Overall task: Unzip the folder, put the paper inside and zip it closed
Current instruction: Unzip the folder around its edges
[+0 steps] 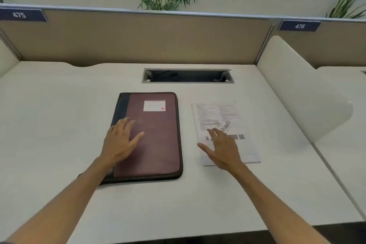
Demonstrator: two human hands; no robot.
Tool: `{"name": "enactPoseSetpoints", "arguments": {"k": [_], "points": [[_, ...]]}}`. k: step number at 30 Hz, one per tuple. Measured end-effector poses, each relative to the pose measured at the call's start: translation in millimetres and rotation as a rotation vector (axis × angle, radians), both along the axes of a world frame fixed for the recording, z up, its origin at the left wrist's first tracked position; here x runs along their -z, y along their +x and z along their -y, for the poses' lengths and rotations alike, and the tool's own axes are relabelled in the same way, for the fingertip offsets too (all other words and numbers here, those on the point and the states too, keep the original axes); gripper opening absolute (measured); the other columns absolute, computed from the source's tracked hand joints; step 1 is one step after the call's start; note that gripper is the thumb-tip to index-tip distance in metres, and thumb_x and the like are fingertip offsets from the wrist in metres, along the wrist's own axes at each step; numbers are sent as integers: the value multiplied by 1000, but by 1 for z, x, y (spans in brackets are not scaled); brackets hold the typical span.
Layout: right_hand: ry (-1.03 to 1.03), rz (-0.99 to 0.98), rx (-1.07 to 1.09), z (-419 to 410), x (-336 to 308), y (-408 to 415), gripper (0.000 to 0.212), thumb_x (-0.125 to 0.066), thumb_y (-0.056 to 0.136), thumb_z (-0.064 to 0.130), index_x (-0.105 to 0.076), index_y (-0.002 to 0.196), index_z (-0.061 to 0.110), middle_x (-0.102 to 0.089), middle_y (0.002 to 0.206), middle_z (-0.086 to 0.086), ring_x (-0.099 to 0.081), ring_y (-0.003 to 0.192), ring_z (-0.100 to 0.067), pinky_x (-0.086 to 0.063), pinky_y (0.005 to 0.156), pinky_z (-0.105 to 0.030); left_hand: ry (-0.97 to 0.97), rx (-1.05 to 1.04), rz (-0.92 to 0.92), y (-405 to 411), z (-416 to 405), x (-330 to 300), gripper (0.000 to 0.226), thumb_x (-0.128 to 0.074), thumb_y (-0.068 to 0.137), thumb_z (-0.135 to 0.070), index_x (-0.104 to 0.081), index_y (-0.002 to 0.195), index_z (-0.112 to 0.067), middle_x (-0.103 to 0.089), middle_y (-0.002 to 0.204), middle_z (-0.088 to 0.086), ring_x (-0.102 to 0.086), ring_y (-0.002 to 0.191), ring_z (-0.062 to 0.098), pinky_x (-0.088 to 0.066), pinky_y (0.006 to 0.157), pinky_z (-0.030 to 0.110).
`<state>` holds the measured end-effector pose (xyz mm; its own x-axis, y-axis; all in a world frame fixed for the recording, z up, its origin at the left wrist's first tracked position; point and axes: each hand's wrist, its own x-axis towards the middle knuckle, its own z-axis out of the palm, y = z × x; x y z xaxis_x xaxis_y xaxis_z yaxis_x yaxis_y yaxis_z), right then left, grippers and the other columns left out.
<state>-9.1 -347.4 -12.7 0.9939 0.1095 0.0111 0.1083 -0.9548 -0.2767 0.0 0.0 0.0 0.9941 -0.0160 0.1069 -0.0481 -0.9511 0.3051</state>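
Observation:
A maroon zip folder point(158, 136) with a dark spine and a white label lies flat and closed in the middle of the white desk. My left hand point(119, 140) rests on its left part, palm down, fingers spread. To the right of the folder lies a printed paper point(221, 117) with a QR code near its lower edge. My right hand point(223, 149) lies on the lower half of that paper, fingers spread, holding nothing.
The white desk point(59, 125) has an open cable slot point(188, 76) behind the folder. A beige partition point(138, 39) closes the back, and a curved white divider point(305, 93) stands on the right. Plants stand behind the partition.

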Motion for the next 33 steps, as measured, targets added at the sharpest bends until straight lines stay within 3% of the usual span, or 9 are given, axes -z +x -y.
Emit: {"name": "enactPoseSetpoints", "arguments": {"k": [13, 22, 27, 33], "points": [[-17, 9, 6, -5, 18, -4, 66, -36, 90, 69, -48, 137, 24, -41, 150, 1, -36, 138, -18, -31, 109, -40, 22, -6, -9, -13, -11, 22, 66, -32, 88, -61, -57, 128, -15, -49, 143, 7, -40, 136, 27, -32, 112, 46], [109, 113, -102, -59, -14, 52, 53, -50, 91, 57, -57, 130, 21, -52, 139, 1, -50, 125, -19, -40, 102, -41, -55, -143, 17, 45, -44, 6, 53, -56, 91, -45, -55, 129, -9, -52, 137, 15, -50, 124, 34, -45, 96, 50], [128, 43, -185, -96, -15, 80, 52, -52, 92, 51, -55, 133, 20, -54, 137, 0, -54, 120, -20, -43, 100, -40, -119, -267, -77, 75, -63, 11, 56, -55, 90, -49, -54, 130, -12, -55, 127, 14, -52, 117, 33, -48, 87, 48], [96, -41, -265, -132, -6, 110, 49, -53, 91, 48, -55, 131, 19, -55, 133, -1, -54, 117, -21, -44, 97, -37, -164, -322, -121, 110, -75, 20, 64, -49, 90, -55, -50, 136, -11, -56, 129, 13, -54, 118, 33, -47, 91, 50]]}}
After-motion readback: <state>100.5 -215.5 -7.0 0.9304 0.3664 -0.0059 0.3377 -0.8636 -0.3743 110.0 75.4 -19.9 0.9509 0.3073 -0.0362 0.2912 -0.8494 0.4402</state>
